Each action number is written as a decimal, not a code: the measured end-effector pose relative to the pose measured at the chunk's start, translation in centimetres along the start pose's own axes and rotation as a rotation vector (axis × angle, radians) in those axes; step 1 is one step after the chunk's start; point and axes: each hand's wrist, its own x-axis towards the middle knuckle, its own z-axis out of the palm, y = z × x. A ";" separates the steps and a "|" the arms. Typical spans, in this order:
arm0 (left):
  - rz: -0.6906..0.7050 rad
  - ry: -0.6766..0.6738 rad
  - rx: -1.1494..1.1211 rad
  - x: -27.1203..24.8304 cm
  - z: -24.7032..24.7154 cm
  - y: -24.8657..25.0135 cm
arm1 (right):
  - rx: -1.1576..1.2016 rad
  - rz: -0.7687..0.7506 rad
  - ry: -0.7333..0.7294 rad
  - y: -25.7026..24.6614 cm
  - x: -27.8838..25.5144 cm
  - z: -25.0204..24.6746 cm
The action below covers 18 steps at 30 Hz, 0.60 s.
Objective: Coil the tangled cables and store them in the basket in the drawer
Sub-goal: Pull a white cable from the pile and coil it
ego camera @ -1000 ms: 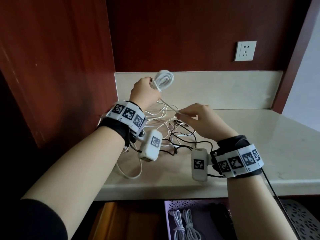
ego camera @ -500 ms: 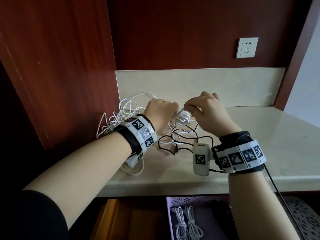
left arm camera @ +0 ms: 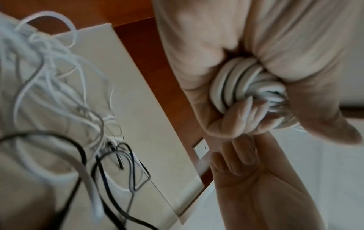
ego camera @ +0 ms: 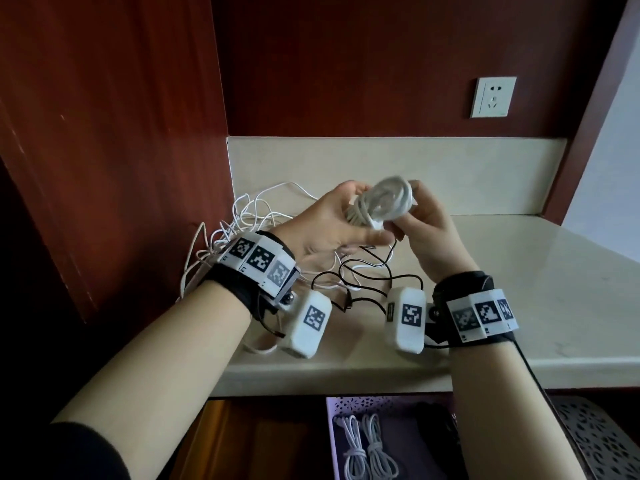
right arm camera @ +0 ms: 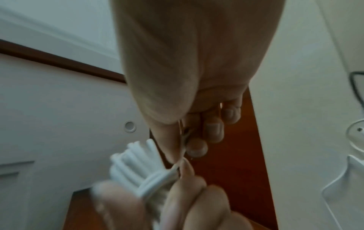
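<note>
A small white cable coil [ego camera: 384, 202] is held up above the countertop [ego camera: 519, 289] between both hands. My left hand [ego camera: 360, 216] grips the coil from the left, fingers curled round its bundle [left arm camera: 236, 84]. From the right, my right hand [ego camera: 401, 216] pinches the coil's loose end between thumb and forefinger [right arm camera: 181, 155]. A tangle of white cables [ego camera: 242, 216] lies on the counter by the left wall, with a loose black cable [ego camera: 363, 271] beneath my hands. The lavender basket [ego camera: 346, 403] sits in the open drawer below and holds two coiled white cables [ego camera: 367, 448].
Red-brown wood panels close off the left side and the back. A white wall socket [ego camera: 493, 97] sits above the backsplash. A grey perforated basket [ego camera: 588, 441] is at the lower right, beside the lavender one. The drawer's wooden floor [ego camera: 242, 438] shows left of the basket.
Half a second ago both hands were low at the tangle on the counter. Now they are raised, with the coil held between them and its end pinched by the right hand.
</note>
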 end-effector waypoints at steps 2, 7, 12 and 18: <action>0.001 0.007 -0.243 0.2 -0.1 -0.2 | -0.024 0.010 0.038 -0.6 0.1 0.6; 0.098 0.123 -0.547 -0.1 0.1 -1.2 | -0.283 -0.093 0.066 -2.3 0.3 2.0; 0.073 0.375 -0.547 -1.0 0.9 -1.9 | -0.429 -0.226 0.024 -2.9 -0.1 3.2; 0.033 0.368 -0.658 -1.7 0.9 -3.6 | -0.428 -0.277 0.005 -2.0 0.4 3.4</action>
